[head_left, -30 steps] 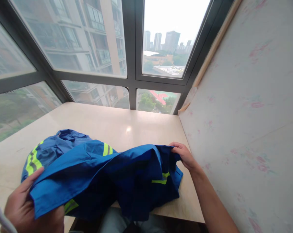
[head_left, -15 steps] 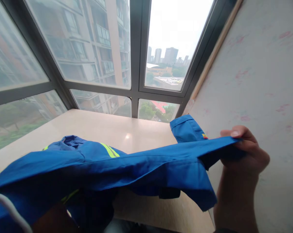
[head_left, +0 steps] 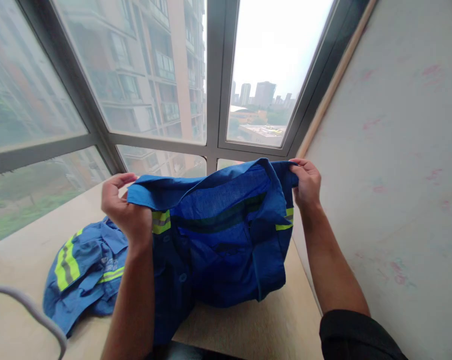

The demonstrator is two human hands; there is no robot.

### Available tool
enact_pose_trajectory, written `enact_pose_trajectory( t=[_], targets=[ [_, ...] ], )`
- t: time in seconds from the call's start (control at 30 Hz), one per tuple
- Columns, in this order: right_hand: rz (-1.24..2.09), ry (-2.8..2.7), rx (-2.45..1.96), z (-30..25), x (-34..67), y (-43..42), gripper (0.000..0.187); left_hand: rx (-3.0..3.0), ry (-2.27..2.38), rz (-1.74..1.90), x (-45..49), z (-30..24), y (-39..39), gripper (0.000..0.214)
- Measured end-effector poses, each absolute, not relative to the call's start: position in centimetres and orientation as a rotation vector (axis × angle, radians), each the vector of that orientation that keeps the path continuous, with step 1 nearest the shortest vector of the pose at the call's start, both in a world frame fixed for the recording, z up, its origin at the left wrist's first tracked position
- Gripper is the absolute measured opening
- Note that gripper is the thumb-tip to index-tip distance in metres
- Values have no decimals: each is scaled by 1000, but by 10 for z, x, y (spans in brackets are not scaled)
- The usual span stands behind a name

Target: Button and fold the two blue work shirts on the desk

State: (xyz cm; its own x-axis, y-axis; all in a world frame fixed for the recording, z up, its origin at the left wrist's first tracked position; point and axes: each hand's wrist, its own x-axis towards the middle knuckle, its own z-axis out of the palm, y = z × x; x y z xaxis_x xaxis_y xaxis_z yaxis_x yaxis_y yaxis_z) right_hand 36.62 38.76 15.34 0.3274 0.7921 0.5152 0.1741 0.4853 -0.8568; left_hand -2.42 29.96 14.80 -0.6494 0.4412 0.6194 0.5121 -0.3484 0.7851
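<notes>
A blue work garment (head_left: 218, 235) with yellow-green reflective stripes hangs in the air between my hands, above a beige table (head_left: 248, 325). My left hand (head_left: 126, 210) is closed on its upper left edge. At the upper right corner, my right hand (head_left: 306, 182) pinches the cloth. The lower part of the garment drapes over the table's near edge. A second bunch of the same blue striped cloth (head_left: 83, 270) lies crumpled on the table at the left; whether it is part of the held garment I cannot tell.
Large windows (head_left: 154, 75) with dark frames rise behind the table. A pale wall (head_left: 398, 150) with faint pink marks closes the right side. A grey cable (head_left: 31, 315) curves across the lower left corner.
Both hands have lifted the garment off the table and drawn it up in front of the window. My left hand rose from the lower left; my right hand moved left and higher.
</notes>
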Motion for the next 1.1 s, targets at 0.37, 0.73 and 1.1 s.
enact_pose_trajectory(
  t=[0.37, 0.73, 1.1],
  targets=[
    [554, -1287, -1674, -100, 345, 314, 34, -2103, -2775, -1096, -18, -64, 278, 50],
    [424, -1145, -2035, -176, 411, 211, 78, -1546, -3339, -1463, -54, -109, 247, 67],
    [895, -424, -1712, -164, 399, 192, 70, -1942, -3133, -1041, -22, -130, 218, 86]
  ],
)
